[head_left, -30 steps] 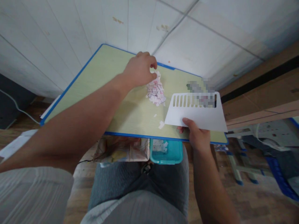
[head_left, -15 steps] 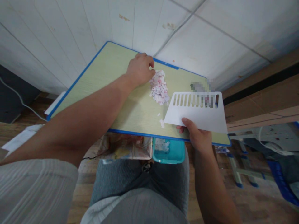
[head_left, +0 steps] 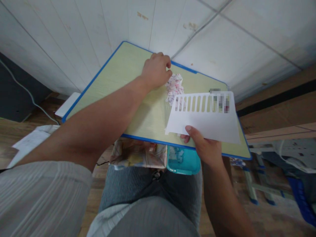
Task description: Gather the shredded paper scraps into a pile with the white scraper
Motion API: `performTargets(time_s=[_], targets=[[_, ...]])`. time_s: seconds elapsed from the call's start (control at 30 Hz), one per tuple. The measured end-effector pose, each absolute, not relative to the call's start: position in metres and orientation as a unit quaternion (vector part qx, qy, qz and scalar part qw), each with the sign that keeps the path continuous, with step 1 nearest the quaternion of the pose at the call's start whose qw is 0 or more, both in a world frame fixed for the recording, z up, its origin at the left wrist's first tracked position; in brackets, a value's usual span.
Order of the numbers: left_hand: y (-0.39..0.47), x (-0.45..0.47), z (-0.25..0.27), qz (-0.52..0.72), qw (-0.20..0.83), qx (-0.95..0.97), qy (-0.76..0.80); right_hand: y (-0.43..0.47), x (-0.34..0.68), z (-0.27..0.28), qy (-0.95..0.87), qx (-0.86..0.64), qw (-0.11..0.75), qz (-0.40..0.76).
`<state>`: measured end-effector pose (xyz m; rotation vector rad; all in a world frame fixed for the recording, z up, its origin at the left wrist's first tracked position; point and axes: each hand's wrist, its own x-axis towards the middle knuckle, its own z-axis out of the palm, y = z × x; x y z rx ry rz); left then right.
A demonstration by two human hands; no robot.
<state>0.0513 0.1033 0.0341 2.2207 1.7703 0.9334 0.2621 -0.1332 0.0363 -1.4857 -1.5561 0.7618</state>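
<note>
My right hand (head_left: 202, 144) grips a white slotted plastic scraper (head_left: 197, 123) by its near edge, thumb on top. The scraper is tilted over the right part of a pale yellow-green table with a blue rim (head_left: 103, 79). Its left end covers part of a heap of torn paper scraps (head_left: 174, 84), pinkish and white. My left hand (head_left: 157, 69) is at the far side of the heap, fingers loosely curled, thumb and index finger apart and nothing visible between them. The thumb is close to the scraps; whether it touches them I cannot tell.
Below the near edge, a turquoise plastic box (head_left: 184, 168) with whitish scraps inside sits by my lap, beside a patterned bag or box (head_left: 139, 158). A blurred item (head_left: 221, 100) lies behind the scraper. White wall panels (head_left: 111, 23) rise behind the table; cardboard (head_left: 278, 102) stands at right.
My right hand has moved the scraper leftward across the table, over the lower part of the heap and the loose scraps near the edge. My left hand has stayed by the heap. The view has shifted slightly.
</note>
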Motion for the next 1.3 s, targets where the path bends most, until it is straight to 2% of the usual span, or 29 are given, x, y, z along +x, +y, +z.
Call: performTargets(time_s=[0.73, 0.97, 1.17, 1.3], targets=[[0.104, 0.052, 0.031, 0.316, 0.076, 0.741, 0.588, -0.139, 0.278, 0.033, -0.603, -0.616, 0.427, 0.272], [0.106, 0.051, 0.030, 0.321, 0.082, 0.741, 0.584, -0.137, 0.297, 0.027, -0.562, -0.636, 0.454, 0.272], [0.104, 0.051, 0.031, 0.319, 0.086, 0.742, 0.583, -0.135, 0.308, 0.017, -0.520, -0.647, 0.513, 0.221], [0.103, 0.050, 0.032, 0.316, 0.088, 0.740, 0.587, -0.131, 0.304, 0.017, -0.534, -0.628, 0.490, 0.283]])
